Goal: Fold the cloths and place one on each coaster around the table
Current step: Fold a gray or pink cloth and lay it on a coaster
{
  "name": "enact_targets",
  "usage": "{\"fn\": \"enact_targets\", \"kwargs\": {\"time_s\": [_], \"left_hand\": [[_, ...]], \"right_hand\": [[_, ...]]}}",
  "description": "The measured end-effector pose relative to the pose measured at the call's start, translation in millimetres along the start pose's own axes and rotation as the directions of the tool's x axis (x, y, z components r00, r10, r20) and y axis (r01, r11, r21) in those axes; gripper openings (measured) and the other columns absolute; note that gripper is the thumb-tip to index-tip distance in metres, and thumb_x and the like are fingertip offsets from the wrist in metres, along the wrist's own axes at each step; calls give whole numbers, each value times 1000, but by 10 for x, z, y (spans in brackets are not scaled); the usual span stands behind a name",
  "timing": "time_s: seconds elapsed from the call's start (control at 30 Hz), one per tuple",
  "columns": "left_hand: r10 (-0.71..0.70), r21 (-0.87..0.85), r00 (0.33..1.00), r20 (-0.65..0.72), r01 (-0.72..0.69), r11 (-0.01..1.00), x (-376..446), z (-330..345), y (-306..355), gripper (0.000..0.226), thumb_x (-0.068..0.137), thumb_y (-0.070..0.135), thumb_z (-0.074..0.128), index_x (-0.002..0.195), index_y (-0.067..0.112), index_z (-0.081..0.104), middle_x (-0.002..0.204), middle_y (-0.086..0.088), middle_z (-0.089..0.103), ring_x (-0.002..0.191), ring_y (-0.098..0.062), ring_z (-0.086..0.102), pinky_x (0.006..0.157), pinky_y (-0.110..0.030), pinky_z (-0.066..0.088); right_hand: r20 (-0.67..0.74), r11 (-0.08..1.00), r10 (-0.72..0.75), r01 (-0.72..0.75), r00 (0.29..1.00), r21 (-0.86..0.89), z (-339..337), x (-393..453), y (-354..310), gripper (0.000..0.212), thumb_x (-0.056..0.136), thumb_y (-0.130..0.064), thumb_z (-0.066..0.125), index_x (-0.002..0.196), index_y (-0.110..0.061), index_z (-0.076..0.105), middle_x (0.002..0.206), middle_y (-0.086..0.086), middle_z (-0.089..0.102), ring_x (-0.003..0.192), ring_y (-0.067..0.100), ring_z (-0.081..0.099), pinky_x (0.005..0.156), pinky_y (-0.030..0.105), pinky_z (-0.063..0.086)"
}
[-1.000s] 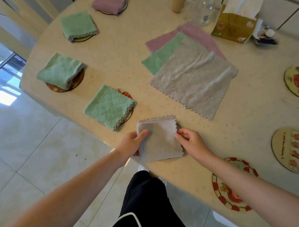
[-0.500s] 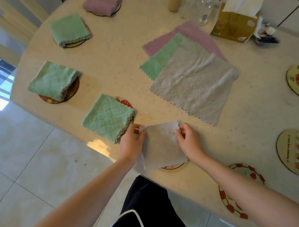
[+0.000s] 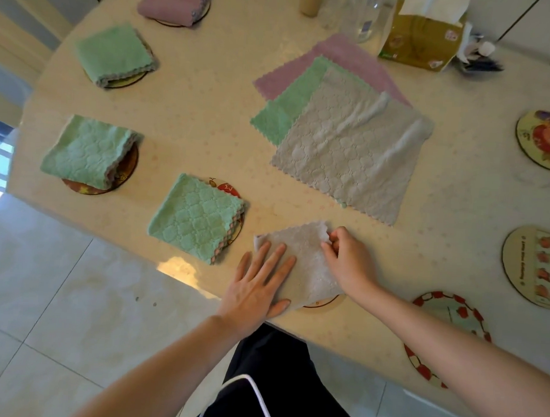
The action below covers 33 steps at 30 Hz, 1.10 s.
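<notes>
A folded grey cloth point(image 3: 306, 260) lies on a coaster point(image 3: 323, 302) at the table's near edge. My left hand point(image 3: 257, 286) presses flat on the cloth's left half with straight fingers. My right hand point(image 3: 347, 258) pinches the cloth's right edge near its far corner. Three folded green cloths point(image 3: 197, 217) point(image 3: 84, 151) point(image 3: 113, 53) and a folded pink cloth point(image 3: 174, 0) each sit on a coaster along the left side. A flat pile of unfolded cloths lies mid-table: grey cloth point(image 3: 352, 148) on top, green cloth point(image 3: 287, 108) and pink cloth point(image 3: 346, 54) beneath.
Three bare coasters lie to the right point(image 3: 447, 335) point(image 3: 536, 267) point(image 3: 544, 139). A tissue box point(image 3: 419, 38), a clear bottle point(image 3: 361, 16) and a cup point(image 3: 311, 2) stand at the far side. The table edge runs just below my hands; tiled floor lies to the left.
My left hand let go of the grey cloth's left edge and now lies flat on it. My right hand shifted up along the right edge. The cloth settled onto the coaster.
</notes>
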<state>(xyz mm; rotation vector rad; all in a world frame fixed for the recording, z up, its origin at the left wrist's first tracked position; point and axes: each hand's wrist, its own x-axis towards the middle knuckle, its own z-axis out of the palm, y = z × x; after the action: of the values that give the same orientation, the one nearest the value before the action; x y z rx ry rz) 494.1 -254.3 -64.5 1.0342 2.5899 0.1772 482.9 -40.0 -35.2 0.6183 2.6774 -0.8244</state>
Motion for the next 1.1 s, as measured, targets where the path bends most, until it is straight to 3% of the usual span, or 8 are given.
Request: {"fn": "enact_targets", "kwargs": {"time_s": [0.17, 0.23, 0.33, 0.47, 0.6, 0.83, 0.97, 1.1], "left_hand": [[-163, -408, 983, -79, 117, 906, -23, -160, 41, 69, 89, 52, 50, 149, 29, 23, 159, 6, 11, 147, -18, 2, 118, -38, 11], [-439, -671, 890, -127, 249, 699, 0, -260, 116, 58, 85, 21, 62, 138, 22, 39, 144, 6, 31, 138, -19, 24, 115, -38, 25], [-699, -854, 701, 140, 442, 273, 100, -410, 171, 56, 79, 8, 63, 132, 18, 44, 124, 6, 45, 118, -16, 44, 104, -38, 42], [-693, -904, 630, 351, 422, -74, 215, -480, 160, 50, 77, 5, 67, 122, 17, 48, 109, 2, 59, 102, -18, 58, 94, -44, 51], [-672, -874, 570, 473, 398, -279, 294, -485, 115, 57, 80, 10, 70, 128, 14, 40, 106, -3, 58, 100, -23, 59, 96, -46, 50], [-632, -893, 642, 435, 398, -210, 362, -533, 91, 43, 79, 17, 76, 115, 15, 53, 98, -1, 68, 86, -16, 64, 65, -28, 50], [-567, -938, 756, 329, 330, -105, 463, -622, 51, 44, 82, 31, 72, 120, 29, 51, 99, 7, 68, 88, -12, 66, 68, -27, 53], [-394, -924, 874, 284, 360, 132, 584, -704, -35, 84, 72, 49, 77, 137, 50, 24, 115, 22, 51, 100, -6, 58, 78, -39, 57]], "right_hand": [[31, 986, 131, -134, 991, 102, -17, -163, 5, 31, 87, -35, 60, 102, -10, 49, 106, 8, 55, 88, 24, 56, 72, 35, 47], [87, 976, 178, -187, 980, 115, -8, -224, -27, 44, 84, -41, 64, 110, -9, 48, 113, 9, 51, 94, 23, 54, 78, 35, 48], [167, 949, 257, -281, 952, 142, -9, -247, -80, 60, 81, -45, 67, 120, -6, 45, 121, 11, 50, 103, 26, 55, 85, 38, 49], [272, 874, 336, -406, 902, 266, -53, -229, -98, 59, 82, -39, 69, 123, -5, 44, 120, 10, 56, 107, 27, 57, 87, 40, 51], [294, 843, 309, -404, 904, 356, -87, -251, -55, 50, 82, -28, 68, 125, -11, 46, 120, 4, 57, 104, 21, 56, 83, 34, 48], [316, 696, 270, -411, 909, 588, -141, -415, 135, 21, 83, -20, 68, 97, -26, 52, 105, -4, 64, 90, 11, 62, 71, 28, 51], [423, 416, 264, -498, 867, 761, -150, -503, 197, 26, 85, -5, 64, 100, -25, 57, 104, -1, 68, 94, 18, 66, 71, 37, 57], [451, 184, 249, -499, 857, 847, -112, -543, 251, 32, 87, 9, 54, 109, -14, 56, 109, 9, 64, 103, 28, 61, 74, 44, 56]]}}
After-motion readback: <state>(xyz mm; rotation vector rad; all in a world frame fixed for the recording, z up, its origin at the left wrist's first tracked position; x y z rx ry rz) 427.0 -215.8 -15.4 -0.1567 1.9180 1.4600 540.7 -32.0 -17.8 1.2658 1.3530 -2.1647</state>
